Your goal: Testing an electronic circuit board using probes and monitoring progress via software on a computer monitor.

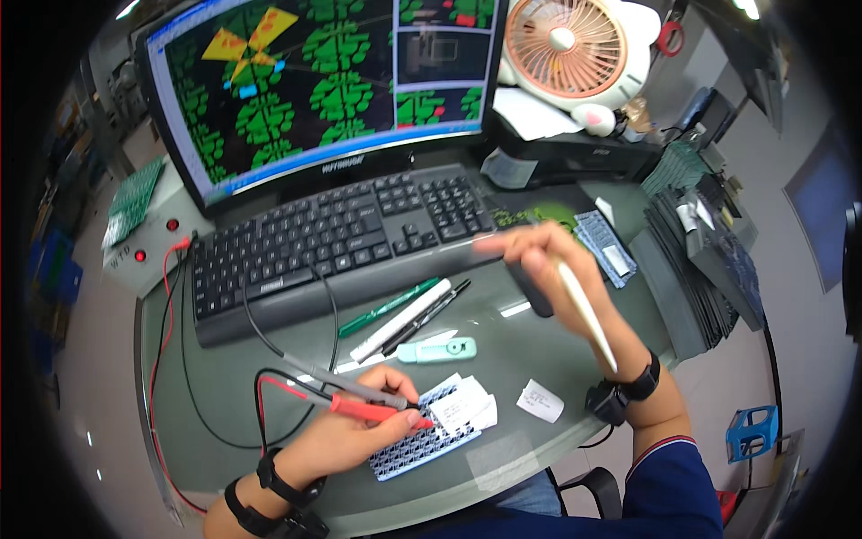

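My left hand (359, 429) is closed around a pair of test probes, a red probe (364, 410) and a grey probe (352, 386). Their tips are over a blue-white circuit board panel (404, 456) on the table, partly covered by white paper slips (462, 404). My right hand (561, 274), somewhat blurred, is raised near the right end of the black keyboard (341, 235), index finger stretched toward it. Held in that hand is a slim white pen-shaped stick (584, 314), pointing down toward my wrist. Whether the fingertip touches a key I cannot tell.
Between keyboard and panel lie a green marker (388, 308), a white pen (401, 321), a black pen (426, 316) and a mint-green cutter (437, 350). A monitor (323, 90) and a fan (575, 49) stand behind. Dark boards (696, 269) are stacked at right. Probe cables (184, 359) loop at left.
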The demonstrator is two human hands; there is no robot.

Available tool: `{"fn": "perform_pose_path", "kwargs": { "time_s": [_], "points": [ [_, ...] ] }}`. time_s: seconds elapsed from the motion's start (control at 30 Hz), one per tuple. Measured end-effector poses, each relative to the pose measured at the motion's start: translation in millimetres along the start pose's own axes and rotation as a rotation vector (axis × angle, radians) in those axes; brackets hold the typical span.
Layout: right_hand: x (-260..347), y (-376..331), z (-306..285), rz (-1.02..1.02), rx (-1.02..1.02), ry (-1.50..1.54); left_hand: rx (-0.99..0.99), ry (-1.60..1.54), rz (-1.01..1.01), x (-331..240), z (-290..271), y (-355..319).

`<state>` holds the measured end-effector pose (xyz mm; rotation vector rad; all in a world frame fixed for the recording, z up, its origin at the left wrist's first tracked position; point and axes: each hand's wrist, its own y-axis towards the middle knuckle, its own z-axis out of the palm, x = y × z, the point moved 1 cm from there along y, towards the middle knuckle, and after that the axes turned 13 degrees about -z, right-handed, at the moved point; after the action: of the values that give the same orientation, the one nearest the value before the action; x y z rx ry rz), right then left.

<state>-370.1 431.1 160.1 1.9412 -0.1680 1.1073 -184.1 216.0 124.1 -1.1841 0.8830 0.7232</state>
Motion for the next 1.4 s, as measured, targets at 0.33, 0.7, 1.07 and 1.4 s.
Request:
{"fn": "perform_pose_path", "kwargs": {
  "time_s": [0.33,0.7,1.07,1.4],
  "points": [
    [-84,77,-26,-0.120,0.345,-0.599,-0.020,0.053,0.010,-2,2,1],
    [-94,90,-27,-0.072,0.255,-0.853,0.000,0.043,0.031,-2,1,3],
    [-102,83,-39,0.024,0.267,-1.081,-0.001,0.032,0.063,0,2,3],
    [-75,59,-14,-0.354,0.451,-0.914,0.010,0.072,0.046,-5,-2,-2]
  ]
}}
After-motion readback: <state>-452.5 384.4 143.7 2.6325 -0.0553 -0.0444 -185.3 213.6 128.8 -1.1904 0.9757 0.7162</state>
